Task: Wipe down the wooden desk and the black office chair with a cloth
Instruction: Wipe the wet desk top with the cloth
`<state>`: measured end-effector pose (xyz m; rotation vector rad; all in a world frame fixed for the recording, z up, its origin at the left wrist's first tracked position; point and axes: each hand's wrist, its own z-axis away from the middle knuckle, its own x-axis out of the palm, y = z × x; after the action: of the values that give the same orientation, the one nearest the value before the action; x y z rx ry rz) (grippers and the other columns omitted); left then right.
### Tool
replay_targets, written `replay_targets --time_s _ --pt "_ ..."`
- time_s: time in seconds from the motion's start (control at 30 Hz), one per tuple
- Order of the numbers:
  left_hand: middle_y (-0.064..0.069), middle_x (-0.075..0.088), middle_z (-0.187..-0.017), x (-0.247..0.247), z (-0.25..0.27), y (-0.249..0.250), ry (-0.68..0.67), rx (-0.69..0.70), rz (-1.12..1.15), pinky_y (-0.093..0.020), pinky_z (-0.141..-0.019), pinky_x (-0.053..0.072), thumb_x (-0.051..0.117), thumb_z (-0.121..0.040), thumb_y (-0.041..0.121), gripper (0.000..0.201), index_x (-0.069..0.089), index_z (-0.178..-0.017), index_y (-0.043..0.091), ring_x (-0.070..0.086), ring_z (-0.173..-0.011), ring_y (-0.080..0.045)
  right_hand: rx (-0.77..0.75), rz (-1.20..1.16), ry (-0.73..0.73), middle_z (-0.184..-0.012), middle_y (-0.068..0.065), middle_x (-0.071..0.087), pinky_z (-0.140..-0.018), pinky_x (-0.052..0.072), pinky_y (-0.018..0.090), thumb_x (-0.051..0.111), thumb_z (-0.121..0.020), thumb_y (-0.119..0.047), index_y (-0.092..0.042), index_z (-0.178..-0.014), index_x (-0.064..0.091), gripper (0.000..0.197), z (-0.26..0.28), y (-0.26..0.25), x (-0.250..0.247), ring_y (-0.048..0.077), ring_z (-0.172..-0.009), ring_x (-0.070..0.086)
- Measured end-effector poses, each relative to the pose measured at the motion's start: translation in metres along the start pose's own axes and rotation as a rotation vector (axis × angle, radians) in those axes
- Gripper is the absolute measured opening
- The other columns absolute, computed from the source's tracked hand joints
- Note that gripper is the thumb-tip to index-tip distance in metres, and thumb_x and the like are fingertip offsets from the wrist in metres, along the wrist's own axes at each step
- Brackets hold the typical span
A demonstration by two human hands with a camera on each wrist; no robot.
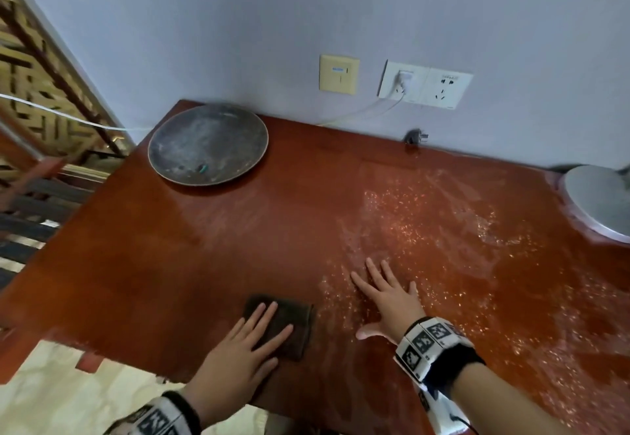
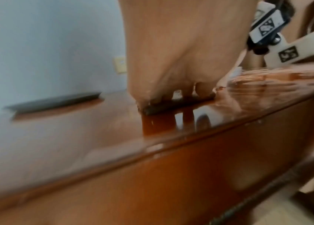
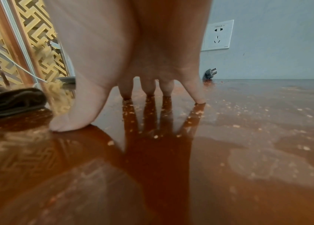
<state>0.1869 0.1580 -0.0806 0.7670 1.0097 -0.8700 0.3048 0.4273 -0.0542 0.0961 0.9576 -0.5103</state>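
wooden desk (image 1: 204, 247) | left hand (image 1: 235, 363) grip spread flat on cloth (image 1: 293, 329) | right hand (image 1: 388, 301) splayed beside it

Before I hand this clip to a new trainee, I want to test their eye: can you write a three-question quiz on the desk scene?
1. True or false: the left hand presses flat on the cloth.
2. Which side of the desk is speckled with crumbs: A) around the right hand, B) under the round tray?
3. Fill in: the loose black plug lies on the desk against the ____.

Key: 1 true; 2 A; 3 wall.
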Motion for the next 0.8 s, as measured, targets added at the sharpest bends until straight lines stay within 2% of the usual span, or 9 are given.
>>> replay_targets --time_s 0.13,0.23,0.33,0.4,0.5,0.57,0.63,0.7,0.8 --pt "0.001 0.012 -0.155 -0.016 -0.023 -0.017 0.017 -0.063 0.053 -0.030 -0.110 0.033 0.000 -0.099 0.049 0.049 -0.002 -0.147 0.041 0.017 -0.144 -0.023 -0.011 -0.001 0.009 -0.152 -0.008 -0.028 -0.110 0.002 0.064 0.068 -0.073 -0.055 -0.040 -0.146 -0.009 0.107 0.001 0.001 0.000 0.019 -0.141 -0.025" --pt "0.005 -0.020 -0.153 -0.033 -0.064 -0.026 0.013 -0.184 0.153 -0.034 -0.117 0.007 0.013 -0.101 0.044 0.048 -0.001 -0.147 0.041 -0.014 -0.145 -0.018 -0.006 -0.005 0.019 -0.153 -0.008 -0.026 -0.110 0.003 0.064 0.068 -0.073 -0.054 -0.040 -0.146 -0.008 0.106 0.002 0.000 0.001 0.019 -0.142 -0.024" --pt "-0.003 0.003 -0.151 -0.013 -0.033 -0.013 0.024 -0.070 0.030 -0.041 -0.111 0.033 0.012 -0.101 0.045 0.048 0.018 -0.147 0.034 0.013 -0.144 -0.027 -0.006 0.003 0.017 -0.153 -0.008 -0.026 -0.111 0.004 0.064 0.068 -0.074 -0.053 -0.040 -0.147 -0.007 0.105 0.004 0.000 0.000 0.019 -0.142 -0.023" --pt "-0.004 0.027 -0.149 0.009 0.012 -0.003 0.039 -0.002 -0.049 -0.030 -0.108 0.032 0.010 -0.101 0.045 0.049 0.034 -0.142 0.037 0.033 -0.137 -0.026 -0.004 0.008 0.020 -0.153 -0.008 -0.025 -0.111 0.004 0.063 0.068 -0.074 -0.053 -0.040 -0.146 -0.006 0.105 0.003 0.000 0.000 0.019 -0.142 -0.022" --pt "-0.002 0.029 -0.151 0.014 0.033 -0.007 -0.059 -0.016 -0.009 -0.028 -0.110 0.020 0.008 -0.101 0.045 0.049 0.029 -0.145 0.039 0.025 -0.139 -0.025 -0.001 0.004 0.029 -0.154 -0.008 -0.024 -0.111 0.006 0.064 0.068 -0.073 -0.054 -0.041 -0.146 -0.006 0.105 0.003 -0.001 0.000 0.019 -0.142 -0.021" --pt "-0.004 0.009 -0.154 -0.004 0.003 -0.012 0.009 -0.021 0.038 -0.038 -0.113 0.027 0.002 -0.097 0.051 0.051 0.015 -0.145 0.037 0.007 -0.144 -0.027 -0.002 0.022 0.018 -0.154 -0.007 -0.024 -0.110 0.007 0.064 0.068 -0.073 -0.055 -0.041 -0.146 -0.006 0.105 0.002 -0.001 -0.001 0.020 -0.143 -0.020" --pt "-0.002 -0.017 -0.154 -0.020 -0.027 -0.015 -0.056 -0.129 0.172 -0.040 -0.118 0.012 0.009 -0.100 0.047 0.049 0.001 -0.147 0.037 -0.014 -0.144 -0.021 -0.001 0.021 -0.001 -0.154 -0.007 -0.023 -0.110 0.007 0.065 0.068 -0.073 -0.055 -0.042 -0.146 -0.006 0.105 0.002 -0.001 -0.002 0.020 -0.143 -0.019" --pt "-0.001 -0.021 -0.155 -0.025 -0.033 -0.008 -0.128 -0.162 0.162 -0.038 -0.118 0.005 0.017 -0.103 0.039 0.049 0.001 -0.149 0.037 -0.018 -0.144 -0.020 0.000 0.023 -0.004 -0.154 -0.007 -0.023 -0.109 0.005 0.066 0.068 -0.073 -0.056 -0.042 -0.146 -0.006 0.105 0.004 -0.003 -0.005 0.020 -0.143 -0.019" --pt "-0.002 -0.012 -0.155 0.004 0.019 0.007 -0.048 -0.030 0.053 -0.041 -0.118 0.019 0.001 -0.096 0.051 0.051 0.001 -0.146 0.040 -0.011 -0.144 -0.025 -0.033 0.034 0.018 -0.154 -0.006 -0.024 -0.109 0.003 0.066 0.065 -0.072 -0.061 -0.041 -0.146 -0.009 0.106 0.016 -0.007 -0.001 0.022 -0.143 -0.020"
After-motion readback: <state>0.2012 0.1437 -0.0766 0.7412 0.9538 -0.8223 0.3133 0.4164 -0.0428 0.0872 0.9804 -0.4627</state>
